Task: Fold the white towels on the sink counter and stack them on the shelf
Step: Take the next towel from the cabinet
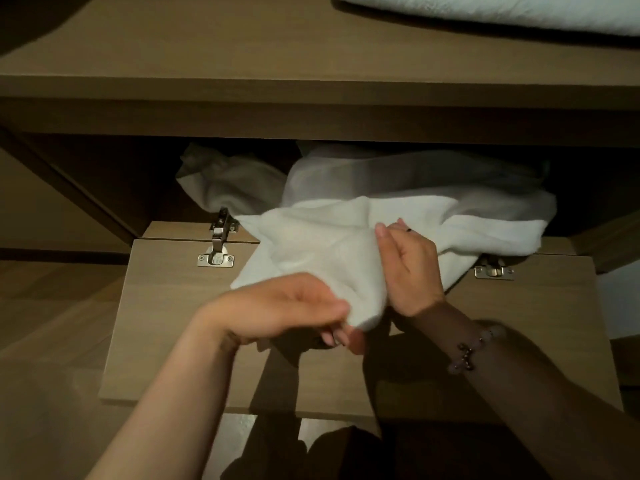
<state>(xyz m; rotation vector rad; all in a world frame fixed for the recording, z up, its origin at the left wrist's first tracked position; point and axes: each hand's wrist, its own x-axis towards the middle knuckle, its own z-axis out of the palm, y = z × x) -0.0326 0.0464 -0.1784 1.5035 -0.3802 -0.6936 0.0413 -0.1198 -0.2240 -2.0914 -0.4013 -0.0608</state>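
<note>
Wood-grain cabinetry fills the view, with an open compartment below a flat top panel (207, 46). We see the white towel (311, 244) lying unfolded and crumpled at the compartment mouth, its near part spilling forward onto the lowered door flap (166, 323). Our left hand (287, 306) grips the towel's nearest corner, with the fingers curled under the cloth. Our right hand (408, 268) is clamped on a raised fold just beside it, thumb on the near face and fingers behind the fold. The two hands are close together over the flap. A beaded bracelet (467, 351) sits on the right wrist and a dark ring (409, 230) on one right finger. Behind the towel, a greyer cloth (415, 174) is bunched inside the compartment, and a second crumpled cloth (221, 181) lies at the back left. A metal hinge (217, 237) joins the flap to the cabinet on the left; another hinge (493, 271) shows on the right, partly covered by the towel. On the top panel, at the upper right edge, rests a folded white towel (502, 12).
</note>
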